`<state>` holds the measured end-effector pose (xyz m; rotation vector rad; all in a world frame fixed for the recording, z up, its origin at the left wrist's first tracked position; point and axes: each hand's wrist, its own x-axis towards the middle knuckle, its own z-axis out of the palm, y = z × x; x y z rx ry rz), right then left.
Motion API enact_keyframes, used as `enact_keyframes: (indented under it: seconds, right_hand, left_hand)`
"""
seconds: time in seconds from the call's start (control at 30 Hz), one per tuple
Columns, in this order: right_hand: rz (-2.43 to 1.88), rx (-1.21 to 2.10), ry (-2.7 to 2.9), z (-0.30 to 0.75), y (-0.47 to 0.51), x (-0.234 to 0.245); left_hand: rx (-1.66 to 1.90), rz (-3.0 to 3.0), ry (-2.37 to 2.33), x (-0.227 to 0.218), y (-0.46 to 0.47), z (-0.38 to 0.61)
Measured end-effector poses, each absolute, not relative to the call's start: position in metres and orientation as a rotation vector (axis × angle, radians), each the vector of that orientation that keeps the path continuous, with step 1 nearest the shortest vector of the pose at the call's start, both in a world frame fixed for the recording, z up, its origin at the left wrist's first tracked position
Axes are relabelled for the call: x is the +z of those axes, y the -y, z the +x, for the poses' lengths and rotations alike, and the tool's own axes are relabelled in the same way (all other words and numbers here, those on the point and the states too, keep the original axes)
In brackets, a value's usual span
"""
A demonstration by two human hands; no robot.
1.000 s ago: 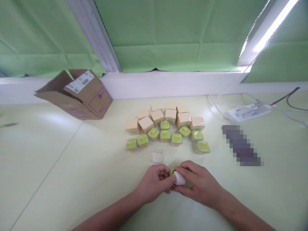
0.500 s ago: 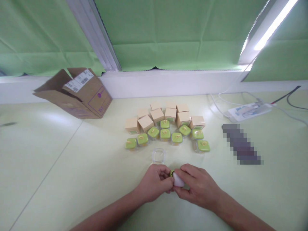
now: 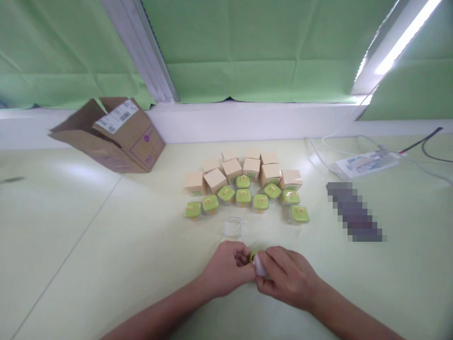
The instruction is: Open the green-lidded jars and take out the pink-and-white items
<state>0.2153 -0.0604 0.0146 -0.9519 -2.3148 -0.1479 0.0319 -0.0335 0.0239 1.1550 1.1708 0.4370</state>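
Observation:
My left hand (image 3: 231, 268) is closed, thumb and fingertips pinching the green edge of a small green and white lid (image 3: 260, 267). From the other side, my right hand (image 3: 288, 276) grips its white part with bent fingers. Much of the lid is hidden behind the fingers. Just beyond my left hand stands a clear square container (image 3: 234, 227) without a cover. Farther off, several clear containers with green lids (image 3: 243, 197) form a loose arc, each lid with a yellow tab on top.
Small tan boxes (image 3: 231, 168) stand behind the lidded containers. An open cardboard carton (image 3: 130, 141) is at the back left. On the right are a power strip (image 3: 368, 163) with cables and a dark pixelated object (image 3: 356, 212). Green blinds (image 3: 230, 52) hang behind the table.
The fingers of my right hand have curled in farther around the white part, and less of it shows. My left hand keeps its hold in nearly the same place.

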Motion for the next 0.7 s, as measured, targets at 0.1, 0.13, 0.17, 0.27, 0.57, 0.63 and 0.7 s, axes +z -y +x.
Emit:
enact_keyframes:
  seconds: [0.1, 0.13, 0.17, 0.27, 0.57, 0.63, 0.7]
  right_hand:
    - [-0.965, -0.09, 2.251, 0.217, 0.059, 0.012]
    - [-0.971, -0.053, 2.217, 0.218, 0.058, 0.012]
    - [-0.976, -0.015, 2.18, 0.219, 0.057, 0.011]
    - [-0.978, 0.111, 2.065, 0.222, 0.055, 0.01]
    - [-0.925, 0.468, 1.879, 0.224, 0.054, 0.019]
    - [-0.951, 0.529, 1.846, 0.226, 0.053, 0.019]
    - [-1.002, 0.583, 1.811, 0.227, 0.052, 0.017]
  left_hand:
    - [0.418, 1.125, -1.135, 0.026, 0.032, 0.03]
    - [0.411, 1.112, -1.121, 0.026, 0.031, 0.03]
    - [0.406, 1.1, -1.108, 0.027, 0.03, 0.029]
    - [0.406, 1.066, -1.062, 0.03, 0.029, 0.027]
    - [0.499, 1.002, -0.906, 0.023, 0.029, 0.022]
    - [0.51, 0.989, -0.879, 0.021, 0.029, 0.021]
    - [0.535, 0.97, -0.843, 0.019, 0.028, 0.021]
